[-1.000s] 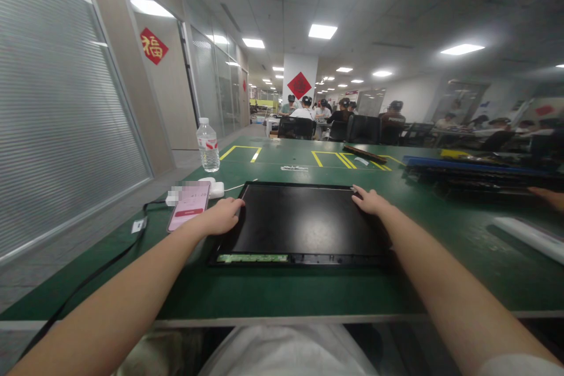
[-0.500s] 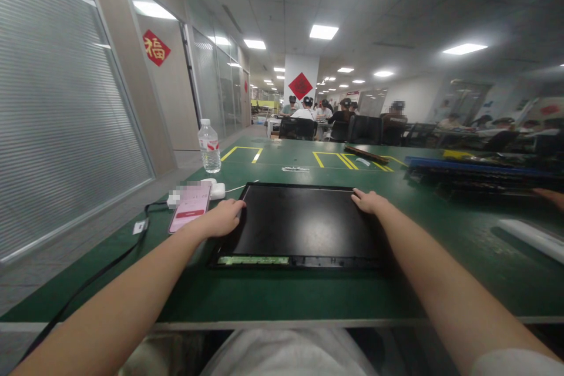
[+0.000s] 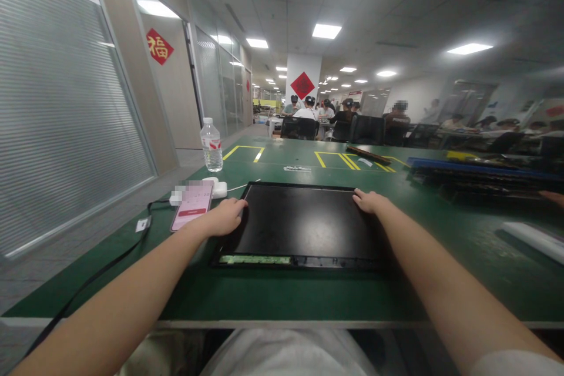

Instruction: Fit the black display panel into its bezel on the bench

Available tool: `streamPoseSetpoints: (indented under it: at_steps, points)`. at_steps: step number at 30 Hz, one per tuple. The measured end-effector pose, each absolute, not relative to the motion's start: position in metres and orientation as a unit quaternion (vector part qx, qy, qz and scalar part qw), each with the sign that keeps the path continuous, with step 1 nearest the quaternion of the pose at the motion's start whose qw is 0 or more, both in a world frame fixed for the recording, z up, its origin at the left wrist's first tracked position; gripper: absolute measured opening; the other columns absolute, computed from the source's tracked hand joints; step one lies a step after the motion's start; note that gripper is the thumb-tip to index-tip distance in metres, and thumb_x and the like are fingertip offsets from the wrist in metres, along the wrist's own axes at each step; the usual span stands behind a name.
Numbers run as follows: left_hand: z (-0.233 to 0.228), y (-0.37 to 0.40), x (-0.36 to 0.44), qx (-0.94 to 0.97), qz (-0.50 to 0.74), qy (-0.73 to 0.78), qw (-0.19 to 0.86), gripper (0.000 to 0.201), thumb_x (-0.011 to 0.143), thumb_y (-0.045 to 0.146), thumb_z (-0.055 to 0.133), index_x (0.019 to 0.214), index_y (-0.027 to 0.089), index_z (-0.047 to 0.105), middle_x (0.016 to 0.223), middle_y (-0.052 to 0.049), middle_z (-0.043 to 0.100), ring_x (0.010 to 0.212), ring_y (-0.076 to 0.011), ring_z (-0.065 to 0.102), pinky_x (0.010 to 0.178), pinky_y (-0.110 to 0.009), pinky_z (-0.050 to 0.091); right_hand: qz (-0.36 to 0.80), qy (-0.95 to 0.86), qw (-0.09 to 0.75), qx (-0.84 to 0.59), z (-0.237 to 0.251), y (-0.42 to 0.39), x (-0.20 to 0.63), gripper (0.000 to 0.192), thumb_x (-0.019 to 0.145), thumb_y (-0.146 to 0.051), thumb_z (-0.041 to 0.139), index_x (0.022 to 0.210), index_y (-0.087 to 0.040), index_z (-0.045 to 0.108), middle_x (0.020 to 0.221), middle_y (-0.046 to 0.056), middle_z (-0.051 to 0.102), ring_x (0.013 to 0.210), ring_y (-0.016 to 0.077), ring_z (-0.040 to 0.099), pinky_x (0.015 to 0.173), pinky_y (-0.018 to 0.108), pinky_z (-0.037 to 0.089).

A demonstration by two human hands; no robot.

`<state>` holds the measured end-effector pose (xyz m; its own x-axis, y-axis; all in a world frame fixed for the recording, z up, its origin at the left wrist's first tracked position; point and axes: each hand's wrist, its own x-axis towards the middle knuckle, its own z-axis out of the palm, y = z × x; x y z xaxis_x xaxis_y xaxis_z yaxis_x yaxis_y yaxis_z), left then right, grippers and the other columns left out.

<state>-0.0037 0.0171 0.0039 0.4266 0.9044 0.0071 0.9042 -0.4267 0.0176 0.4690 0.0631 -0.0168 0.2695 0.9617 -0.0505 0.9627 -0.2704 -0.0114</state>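
The black display panel (image 3: pixel 304 220) lies flat on the green worktop (image 3: pixel 308 291), left hand (image 3: pixel 224 217) curled over its left edge, right hand (image 3: pixel 370 201) spread flat on its far right corner. Lifted unevenly, the panel could flex or slip, and a leftward shove might knock the phone (image 3: pixel 192 205) just beside it.

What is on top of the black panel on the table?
Both hands rest on the panel: the left hand on its left edge, the right hand at its far right corner. The right forearm covers the panel's right edge, so nothing there can be seen.
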Motion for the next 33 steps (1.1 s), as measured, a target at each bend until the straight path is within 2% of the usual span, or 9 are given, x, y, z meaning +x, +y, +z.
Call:
streamPoseSetpoints:
  at_steps: [4, 9, 15, 21, 24, 27, 29, 33]
  points:
    - [0.006, 0.015, -0.003, 0.843, 0.008, 0.537, 0.015, 0.05, 0.085, 0.01, 0.044, 0.133, 0.01, 0.055, 0.135, -0.02, 0.059, 0.126, -0.0291, 0.056, 0.108, -0.038, 0.042, -0.039, 0.574, 0.031, 0.817, -0.015, 0.061, 0.461, 0.068, 0.098, -0.057, 0.021, 0.158, -0.025, 0.031, 0.15, 0.024, 0.043, 0.132, 0.0377, 0.05, 0.102, 0.053, 0.04]
    - [0.003, 0.016, -0.003, 0.842, 0.016, 0.539, 0.023, 0.048, 0.085, 0.01, 0.045, 0.131, 0.011, 0.056, 0.131, -0.02, 0.06, 0.125, -0.0295, 0.056, 0.107, -0.039, 0.042, -0.037, 0.543, 0.001, 0.839, -0.014, 0.055, 0.459, 0.079, 0.096, -0.062, 0.026, 0.158, -0.014, 0.025, 0.147, 0.028, 0.045, 0.131, 0.0375, 0.051, 0.102, 0.049, 0.041]
    - [0.002, 0.016, -0.003, 0.838, 0.023, 0.544, 0.035, 0.049, 0.085, 0.008, 0.045, 0.132, 0.01, 0.056, 0.133, -0.02, 0.059, 0.127, -0.0294, 0.055, 0.109, -0.039, 0.041, -0.052, 0.552, -0.015, 0.832, -0.016, 0.051, 0.467, 0.078, 0.096, -0.061, 0.029, 0.161, -0.019, 0.018, 0.151, 0.026, 0.041, 0.132, 0.0376, 0.051, 0.106, 0.051, 0.039]
    - [0.007, 0.014, -0.003, 0.834, 0.023, 0.549, 0.046, 0.049, 0.086, 0.011, 0.046, 0.134, 0.011, 0.056, 0.139, -0.017, 0.058, 0.132, -0.0285, 0.052, 0.113, -0.037, 0.037, -0.104, 0.589, -0.062, 0.799, -0.014, 0.044, 0.489, 0.084, 0.091, -0.05, 0.052, 0.156, -0.004, 0.029, 0.15, 0.026, 0.044, 0.136, 0.0336, 0.048, 0.11, 0.039, 0.038]
    - [0.01, 0.014, -0.004, 0.831, 0.035, 0.553, 0.056, 0.05, 0.084, 0.009, 0.046, 0.133, 0.009, 0.057, 0.138, -0.019, 0.06, 0.13, -0.0288, 0.055, 0.112, -0.038, 0.039, -0.18, 0.6, -0.131, 0.769, -0.016, 0.032, 0.502, 0.074, 0.087, -0.047, 0.058, 0.15, -0.01, 0.043, 0.146, 0.019, 0.052, 0.133, 0.0296, 0.052, 0.112, 0.036, 0.039]
    - [0.012, 0.014, -0.005, 0.829, 0.049, 0.553, 0.072, 0.048, 0.08, 0.007, 0.048, 0.125, 0.009, 0.063, 0.132, -0.019, 0.065, 0.124, -0.0297, 0.06, 0.107, -0.038, 0.045, -0.233, 0.598, -0.207, 0.739, -0.022, 0.016, 0.512, 0.062, 0.086, -0.045, 0.058, 0.138, -0.012, 0.058, 0.143, 0.017, 0.056, 0.132, 0.0292, 0.053, 0.112, 0.038, 0.038]
    - [0.013, 0.014, -0.006, 0.83, 0.056, 0.549, 0.078, 0.045, 0.079, 0.007, 0.049, 0.12, 0.01, 0.067, 0.13, -0.019, 0.067, 0.121, -0.0298, 0.063, 0.103, -0.037, 0.047, -0.253, 0.592, -0.256, 0.721, -0.028, 0.006, 0.515, 0.06, 0.083, -0.045, 0.061, 0.136, -0.016, 0.06, 0.14, 0.015, 0.059, 0.129, 0.0289, 0.055, 0.11, 0.039, 0.041]
    - [0.013, 0.014, -0.008, 0.83, 0.05, 0.55, 0.077, 0.045, 0.08, 0.009, 0.05, 0.122, 0.009, 0.066, 0.129, -0.019, 0.067, 0.118, -0.0293, 0.064, 0.102, -0.037, 0.048, -0.236, 0.587, -0.288, 0.719, -0.034, -0.008, 0.516, 0.07, 0.077, -0.032, 0.065, 0.144, -0.016, 0.053, 0.132, 0.016, 0.063, 0.123, 0.0265, 0.06, 0.106, 0.036, 0.045]
